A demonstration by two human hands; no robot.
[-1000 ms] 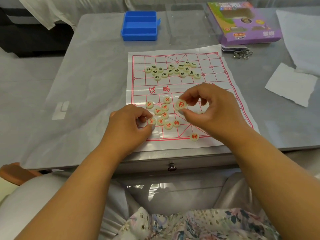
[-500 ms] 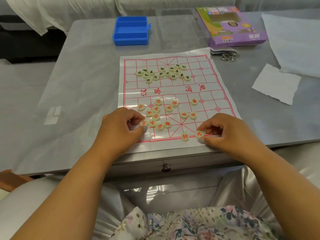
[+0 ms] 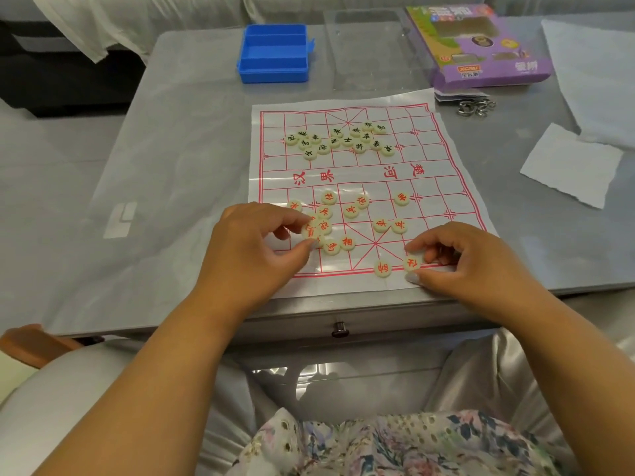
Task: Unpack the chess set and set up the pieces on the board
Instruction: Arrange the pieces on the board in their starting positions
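A white paper chess board (image 3: 364, 173) with red grid lines lies on the grey table. Several cream discs with black characters (image 3: 343, 140) are bunched on its far half. Several discs with red characters (image 3: 354, 209) are scattered on the near half. My left hand (image 3: 254, 245) pinches one red-marked disc (image 3: 310, 231) at the edge of the left cluster. My right hand (image 3: 460, 259) pinches another red-marked disc (image 3: 411, 264) on the board's nearest line. One more red disc (image 3: 382, 269) sits just left of it.
An open blue plastic box (image 3: 273, 53) stands behind the board. A clear lid (image 3: 374, 46) and the purple game carton (image 3: 481, 46) lie at the back right, with metal rings (image 3: 476, 107) beside them. White paper sheets (image 3: 570, 166) lie to the right. The table's front edge (image 3: 343, 310) is close.
My right hand carried a red disc from mid-board height down to the board's near edge line. My left hand stayed at the left cluster and now pinches a disc there.
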